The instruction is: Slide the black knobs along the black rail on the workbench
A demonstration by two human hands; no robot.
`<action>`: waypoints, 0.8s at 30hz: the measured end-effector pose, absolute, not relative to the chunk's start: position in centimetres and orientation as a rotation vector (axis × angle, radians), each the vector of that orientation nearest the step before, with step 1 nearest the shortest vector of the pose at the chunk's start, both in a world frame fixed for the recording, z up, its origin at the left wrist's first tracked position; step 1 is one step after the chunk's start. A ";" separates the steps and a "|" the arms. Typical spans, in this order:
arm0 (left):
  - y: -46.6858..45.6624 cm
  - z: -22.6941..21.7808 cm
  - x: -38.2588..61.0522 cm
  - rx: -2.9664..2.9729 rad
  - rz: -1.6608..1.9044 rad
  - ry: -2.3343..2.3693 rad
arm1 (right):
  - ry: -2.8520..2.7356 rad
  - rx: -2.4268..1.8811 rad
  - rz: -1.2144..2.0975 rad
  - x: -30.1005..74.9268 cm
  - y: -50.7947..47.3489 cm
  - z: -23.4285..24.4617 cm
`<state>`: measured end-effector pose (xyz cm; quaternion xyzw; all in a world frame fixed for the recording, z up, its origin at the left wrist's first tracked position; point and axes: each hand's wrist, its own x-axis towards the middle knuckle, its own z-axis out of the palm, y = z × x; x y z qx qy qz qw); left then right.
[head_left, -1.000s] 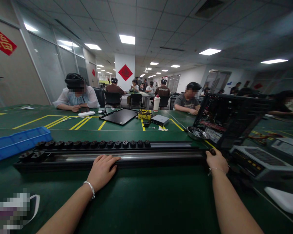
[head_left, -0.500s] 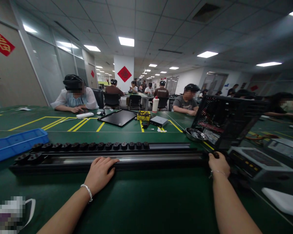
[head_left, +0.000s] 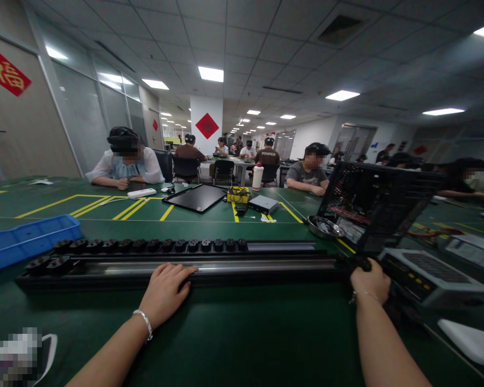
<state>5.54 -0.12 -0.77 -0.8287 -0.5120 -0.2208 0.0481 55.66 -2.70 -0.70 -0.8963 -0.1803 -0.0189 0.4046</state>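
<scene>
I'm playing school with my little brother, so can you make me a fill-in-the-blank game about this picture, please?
1. The hand gripping a small black piece is the person's ____ one.
2. The person's left hand rests on the long track with its palm facing ____.
3. The plastic tray is coloured ____.
4. The white bottle has a ____ cap.

Missing words: right; down; blue; red.

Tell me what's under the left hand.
The left hand rests partly on the near black rail; the rail's bright metal strip shows to either side of it. Whatever lies directly beneath the hand is covered and cannot be seen.
</scene>
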 end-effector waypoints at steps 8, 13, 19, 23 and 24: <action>-0.2 -0.7 5.6 -2.525 -0.674 -1.566 | -0.532 -2.238 -0.043 55.2 -3.0 -0.8; 0.0 -0.9 5.5 -2.539 -0.662 -1.557 | -0.574 -2.241 -0.074 55.8 -3.0 -1.5; 0.1 -1.2 5.3 -2.547 -0.665 -1.557 | -0.644 -2.112 -0.432 55.4 -2.6 -2.0; 0.1 -1.1 5.4 -2.546 -0.673 -1.565 | -0.987 -1.983 -0.748 50.8 -1.6 -0.4; 0.0 -1.1 5.4 -2.546 -0.674 -1.567 | -1.121 -1.963 -0.773 49.2 -1.3 0.0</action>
